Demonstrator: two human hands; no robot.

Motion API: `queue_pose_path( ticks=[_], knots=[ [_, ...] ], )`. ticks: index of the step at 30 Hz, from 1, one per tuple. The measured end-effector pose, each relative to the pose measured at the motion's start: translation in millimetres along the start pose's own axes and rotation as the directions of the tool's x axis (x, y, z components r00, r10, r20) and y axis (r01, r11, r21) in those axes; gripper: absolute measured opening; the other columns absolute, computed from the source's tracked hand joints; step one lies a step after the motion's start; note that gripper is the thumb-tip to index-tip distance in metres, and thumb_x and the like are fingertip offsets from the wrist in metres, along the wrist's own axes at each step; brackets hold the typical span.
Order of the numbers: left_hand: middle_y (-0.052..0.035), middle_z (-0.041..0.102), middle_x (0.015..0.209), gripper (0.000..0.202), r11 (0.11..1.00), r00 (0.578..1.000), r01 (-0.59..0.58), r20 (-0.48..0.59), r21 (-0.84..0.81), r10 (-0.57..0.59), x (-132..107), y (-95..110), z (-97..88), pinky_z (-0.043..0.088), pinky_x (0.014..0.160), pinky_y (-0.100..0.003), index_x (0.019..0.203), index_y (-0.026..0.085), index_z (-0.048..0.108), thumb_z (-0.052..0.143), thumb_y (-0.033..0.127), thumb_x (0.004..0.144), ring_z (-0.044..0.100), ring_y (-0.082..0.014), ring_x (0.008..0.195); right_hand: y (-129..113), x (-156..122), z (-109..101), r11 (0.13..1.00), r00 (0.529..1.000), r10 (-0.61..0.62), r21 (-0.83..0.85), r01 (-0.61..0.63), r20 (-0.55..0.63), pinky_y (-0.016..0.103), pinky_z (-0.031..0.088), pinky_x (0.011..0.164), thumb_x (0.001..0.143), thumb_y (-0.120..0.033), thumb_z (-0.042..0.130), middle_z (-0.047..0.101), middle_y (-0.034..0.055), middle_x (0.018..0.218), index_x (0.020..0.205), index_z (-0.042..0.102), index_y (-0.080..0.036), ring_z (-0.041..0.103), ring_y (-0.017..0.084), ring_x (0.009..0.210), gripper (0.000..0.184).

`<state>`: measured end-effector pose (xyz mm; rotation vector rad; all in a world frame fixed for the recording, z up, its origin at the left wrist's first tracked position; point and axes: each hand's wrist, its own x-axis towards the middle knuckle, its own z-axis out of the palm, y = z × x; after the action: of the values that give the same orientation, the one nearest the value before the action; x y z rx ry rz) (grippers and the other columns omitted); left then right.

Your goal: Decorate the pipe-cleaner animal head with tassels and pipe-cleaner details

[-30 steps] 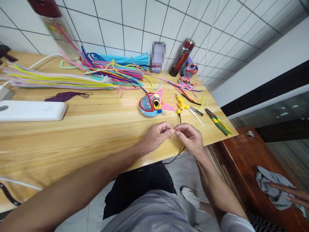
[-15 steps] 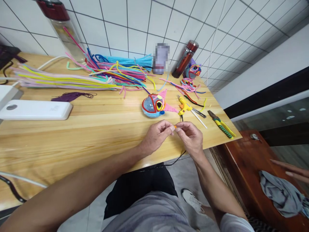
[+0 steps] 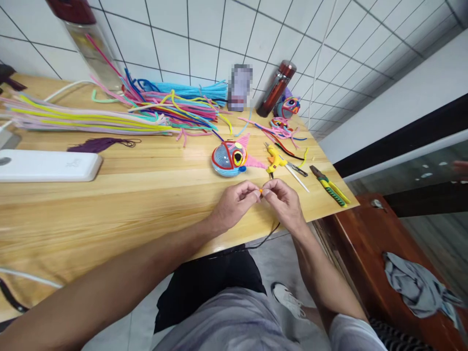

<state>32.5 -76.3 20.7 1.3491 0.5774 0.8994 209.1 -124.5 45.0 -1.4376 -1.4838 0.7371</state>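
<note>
My left hand (image 3: 234, 204) and my right hand (image 3: 283, 202) meet over the near edge of the wooden table (image 3: 109, 195). Both pinch a tiny orange piece (image 3: 261, 191) between their fingertips. Just beyond them lies a blue, red and pink fish-shaped craft (image 3: 230, 158) made of pipe cleaners. A yellow glue gun (image 3: 274, 160) lies to its right, its black cord running under my right hand and off the table.
Pliers with green-yellow handles (image 3: 331, 189) and scissors (image 3: 298, 169) lie at the right. Piles of coloured pipe cleaners (image 3: 109, 114) fill the back. A white box (image 3: 47, 165), a purple tassel (image 3: 97, 145), a red bottle (image 3: 275, 87) and a second craft (image 3: 288, 107) stand around. A grey cloth (image 3: 417, 287) lies on the brown bench.
My hands stay pinched on the orange piece and have shifted slightly upward. Another person's fingers at the lower right edge have left the view.
</note>
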Motion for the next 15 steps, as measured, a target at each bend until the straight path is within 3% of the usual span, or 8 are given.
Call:
queue_pose_path(
  ticks=[3, 7, 11, 15],
  knots=[
    [-0.0005, 0.068, 0.080, 0.022, 0.999, 1.000, -0.003, -0.007, 0.045, 0.003, -1, 1, -2.1, 0.047, 0.070, -0.027, 0.085, 0.019, 0.064, 0.064, 0.041, 0.091, 0.060, -0.0137, 0.073, -8, 2, -6, 0.998, 0.993, 0.027, -0.060, -0.020, 0.115, 0.028, 0.049, 0.072, 0.093, -0.031, 0.066, 0.070, -0.0011, 0.079, 0.084, 0.067, -0.022, 0.063, 0.015, 0.073, 0.013],
    [0.0008, 0.066, 0.075, 0.024, 0.988, 0.999, 0.046, -0.032, 0.147, -0.042, -2, -3, -4.2, 0.046, 0.066, -0.027, 0.086, 0.020, 0.065, 0.068, 0.043, 0.088, 0.060, -0.0149, 0.070, -17, 1, -10, 0.977, 0.987, -0.033, -0.204, 0.065, 0.156, 0.028, 0.047, 0.074, 0.092, -0.027, 0.063, 0.069, -0.0005, 0.083, 0.086, 0.065, -0.022, 0.063, 0.015, 0.077, 0.008],
    [0.0015, 0.064, 0.072, 0.026, 0.970, 0.995, 0.070, -0.078, 0.231, -0.054, 0, -10, -5.1, 0.044, 0.063, -0.028, 0.081, 0.021, 0.065, 0.065, 0.046, 0.087, 0.056, -0.0150, 0.066, -18, -4, -9, 0.965, 0.990, -0.012, -0.257, 0.048, 0.139, 0.027, 0.047, 0.074, 0.097, -0.029, 0.061, 0.070, 0.0006, 0.086, 0.089, 0.065, -0.022, 0.064, 0.016, 0.080, 0.011],
    [-0.0005, 0.066, 0.075, 0.027, 0.966, 0.991, 0.085, -0.118, 0.244, -0.057, -2, -9, -3.3, 0.044, 0.064, -0.029, 0.079, 0.021, 0.065, 0.064, 0.047, 0.086, 0.060, -0.0169, 0.070, -16, -11, 4, 0.973, 0.999, 0.034, -0.229, -0.024, 0.037, 0.027, 0.048, 0.074, 0.095, -0.026, 0.059, 0.070, -0.0006, 0.084, 0.088, 0.063, -0.023, 0.065, 0.015, 0.077, 0.008]
  ],
)
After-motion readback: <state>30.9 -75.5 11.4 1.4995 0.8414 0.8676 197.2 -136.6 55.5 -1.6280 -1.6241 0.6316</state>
